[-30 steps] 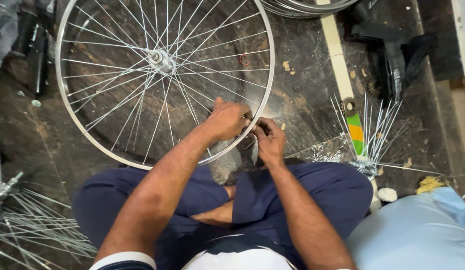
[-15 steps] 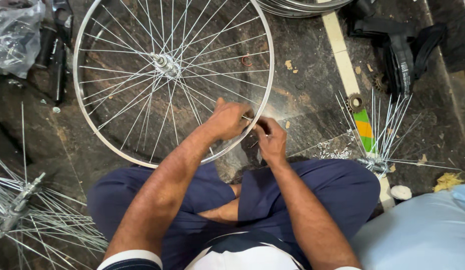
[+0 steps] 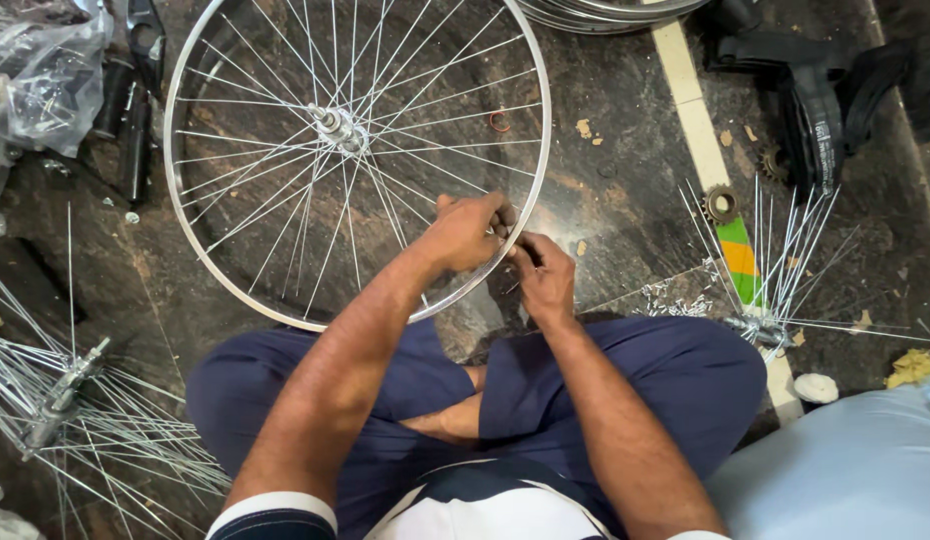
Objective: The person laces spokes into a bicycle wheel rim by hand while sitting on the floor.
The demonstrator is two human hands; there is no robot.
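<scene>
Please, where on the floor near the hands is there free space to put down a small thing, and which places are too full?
Bare dark floor lies right of the wheel rim, up to the pale floor stripe, with only crumbs. A smaller patch lies left of the rim, above the left knee. Crowded: the spoked hub at far left, the loose spokes at right, and the rim stretch where the left hand and right hand work.

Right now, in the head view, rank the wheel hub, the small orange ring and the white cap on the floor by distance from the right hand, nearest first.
From the right hand:
1. Small orange ring, up, inside the wheel.
2. Wheel hub, upper left, at the wheel's centre.
3. White cap, far right on the floor.
</scene>
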